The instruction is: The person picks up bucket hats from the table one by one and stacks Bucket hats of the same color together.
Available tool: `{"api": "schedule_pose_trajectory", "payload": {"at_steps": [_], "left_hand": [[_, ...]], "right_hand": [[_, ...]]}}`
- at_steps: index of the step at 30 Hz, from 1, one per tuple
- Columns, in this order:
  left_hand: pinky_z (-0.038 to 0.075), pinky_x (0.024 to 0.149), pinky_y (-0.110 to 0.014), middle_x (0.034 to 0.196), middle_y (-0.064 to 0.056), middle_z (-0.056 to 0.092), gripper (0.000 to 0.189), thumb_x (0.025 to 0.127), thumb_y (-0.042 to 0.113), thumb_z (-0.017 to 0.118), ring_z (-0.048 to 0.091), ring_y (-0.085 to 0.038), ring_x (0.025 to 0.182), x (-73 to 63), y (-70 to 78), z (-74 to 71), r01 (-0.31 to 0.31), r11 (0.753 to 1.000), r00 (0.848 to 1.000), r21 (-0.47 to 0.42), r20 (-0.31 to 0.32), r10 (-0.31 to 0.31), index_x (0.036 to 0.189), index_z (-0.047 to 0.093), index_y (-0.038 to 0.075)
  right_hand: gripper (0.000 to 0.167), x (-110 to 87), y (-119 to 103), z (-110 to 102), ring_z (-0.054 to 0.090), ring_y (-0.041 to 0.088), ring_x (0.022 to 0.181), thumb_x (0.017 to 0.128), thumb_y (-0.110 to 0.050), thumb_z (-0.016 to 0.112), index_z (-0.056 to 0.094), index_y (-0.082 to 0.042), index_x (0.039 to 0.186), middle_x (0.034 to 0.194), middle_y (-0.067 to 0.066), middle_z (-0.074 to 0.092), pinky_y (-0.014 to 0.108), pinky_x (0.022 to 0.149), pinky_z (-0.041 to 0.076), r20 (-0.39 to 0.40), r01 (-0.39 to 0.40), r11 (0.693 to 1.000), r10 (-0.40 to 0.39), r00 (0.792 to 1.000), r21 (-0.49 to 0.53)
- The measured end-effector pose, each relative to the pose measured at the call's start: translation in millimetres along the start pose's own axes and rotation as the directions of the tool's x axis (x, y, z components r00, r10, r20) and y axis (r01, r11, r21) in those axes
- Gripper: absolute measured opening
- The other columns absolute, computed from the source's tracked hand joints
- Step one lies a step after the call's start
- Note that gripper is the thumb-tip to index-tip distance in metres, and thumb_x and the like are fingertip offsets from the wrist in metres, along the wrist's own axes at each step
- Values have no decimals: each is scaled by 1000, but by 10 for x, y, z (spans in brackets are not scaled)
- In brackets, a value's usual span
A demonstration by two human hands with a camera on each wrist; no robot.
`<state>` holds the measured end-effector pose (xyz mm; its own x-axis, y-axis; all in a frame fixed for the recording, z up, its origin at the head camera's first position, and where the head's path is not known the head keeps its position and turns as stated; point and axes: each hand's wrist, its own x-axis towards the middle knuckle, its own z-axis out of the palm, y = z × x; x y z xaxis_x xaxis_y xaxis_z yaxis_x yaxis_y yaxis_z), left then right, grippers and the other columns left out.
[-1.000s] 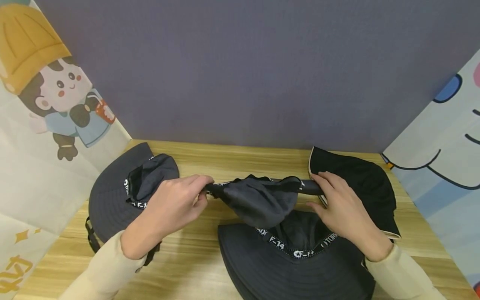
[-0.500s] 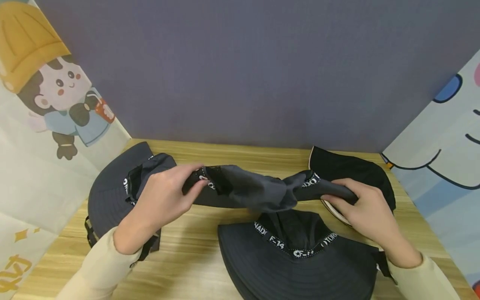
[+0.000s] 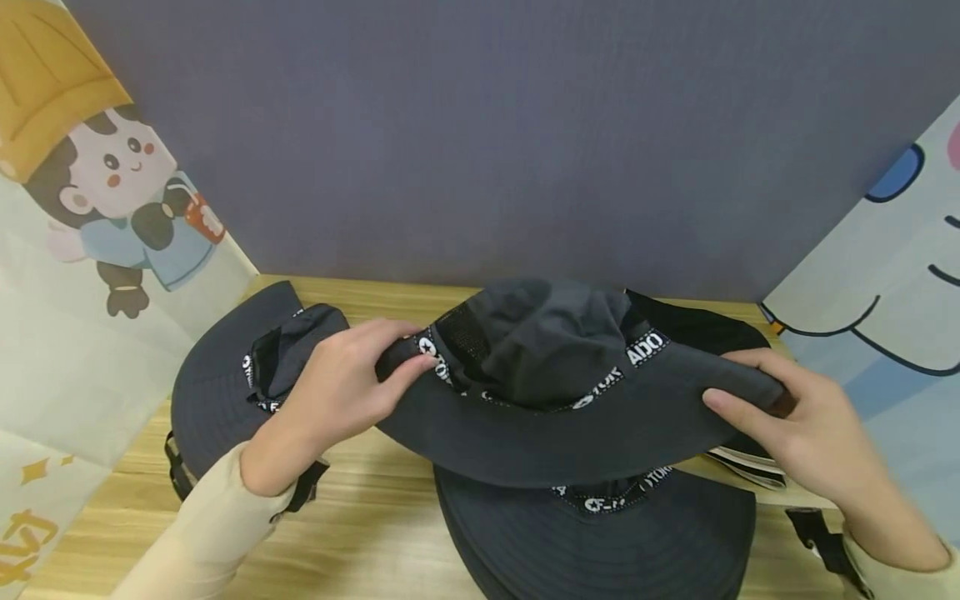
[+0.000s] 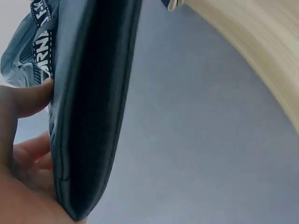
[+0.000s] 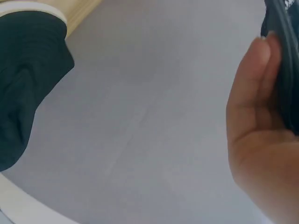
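A dark grey bucket hat (image 3: 555,433) with a white-lettered inner band is held up by both hands over the middle of the table. My left hand (image 3: 337,396) pinches its brim at the left end, thumb on the near face beside the band. At the opposite end my right hand (image 3: 802,433) grips the brim between thumb and fingers. The crown bulges up and away, toward the back panel. In the left wrist view the folded brim (image 4: 93,107) runs past the left thumb. Only a strip of the brim (image 5: 288,70) shows in the right wrist view, against the fingers.
Below the held hat lies another dark bucket hat (image 3: 615,542), brim toward me. A similar hat (image 3: 225,392) with a strap sits at the left. A black hat with pale edging (image 5: 32,65) is at the back right. A grey panel (image 3: 480,142) stands behind the wooden table (image 3: 375,508).
The bunched hat has been spread out, its brim now stretched wide and its crown raised. My right hand has moved right and slightly down; the left hand stays near its place.
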<state>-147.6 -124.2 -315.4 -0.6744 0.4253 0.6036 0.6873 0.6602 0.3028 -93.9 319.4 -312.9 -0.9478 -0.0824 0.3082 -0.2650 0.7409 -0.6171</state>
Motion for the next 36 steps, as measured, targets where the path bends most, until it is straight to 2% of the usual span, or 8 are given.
{"api": "schedule_pose_trajectory", "payload": {"at_steps": [6,11,14,18,21,25,31,36], "left_hand": [[55,86,-38,106,2,74,26,92,30,77,70,-15,99,31,20,140,106,988,979,-110,188,-84,110,75,12],[54,90,-38,107,1,74,29,95,35,73,69,-15,101,20,25,343,183,976,933,-120,334,-134,112,75,12],[54,89,-39,105,1,74,29,97,36,70,69,-15,98,-15,19,491,200,973,907,-118,398,-138,111,75,12],[54,89,-39,104,0,73,29,99,36,67,68,-16,99,-80,21,674,208,970,874,-127,469,-126,111,74,11],[52,92,-39,109,-1,73,31,100,37,65,67,-17,104,-139,35,784,241,963,833,-122,535,-141,115,73,11],[50,99,-41,121,-6,71,39,102,38,62,65,-22,115,-222,60,905,267,956,772,-122,620,-136,125,70,8],[51,97,-40,122,-5,68,39,107,37,52,64,-19,113,-299,112,1022,229,964,715,-134,695,-74,131,66,9],[51,83,-31,108,3,62,36,108,35,49,57,-8,92,-333,135,1073,232,961,686,-148,725,-54,133,64,13]], "right_hand": [[28,-30,183,-76,65,12,67,93,-10,75,68,-13,119,95,-5,66,22,58,48,147,-26,999,18,989,48],[28,-32,380,-140,63,18,58,100,-13,66,65,-7,127,85,-1,67,31,53,49,350,-113,991,82,933,69],[32,-24,519,-171,68,19,64,105,-13,58,59,1,134,92,0,72,34,59,55,499,-139,984,67,864,110],[34,-21,715,-173,71,25,72,108,-9,47,51,11,136,96,5,74,40,63,59,691,-237,939,0,723,248],[33,-35,849,-145,71,31,74,109,-7,43,51,14,134,100,13,72,44,65,60,786,-345,886,-35,618,310],[30,-90,973,-85,71,33,71,109,-8,45,55,12,129,99,16,69,44,63,60,841,-425,856,-22,541,295],[18,-173,1059,6,64,17,64,108,-12,50,65,-2,112,86,1,66,34,57,54,850,-336,918,-2,526,210],[13,-224,1082,35,59,11,62,105,-13,56,65,-5,108,83,-5,63,30,55,47,828,-232,967,42,560,108]]}}
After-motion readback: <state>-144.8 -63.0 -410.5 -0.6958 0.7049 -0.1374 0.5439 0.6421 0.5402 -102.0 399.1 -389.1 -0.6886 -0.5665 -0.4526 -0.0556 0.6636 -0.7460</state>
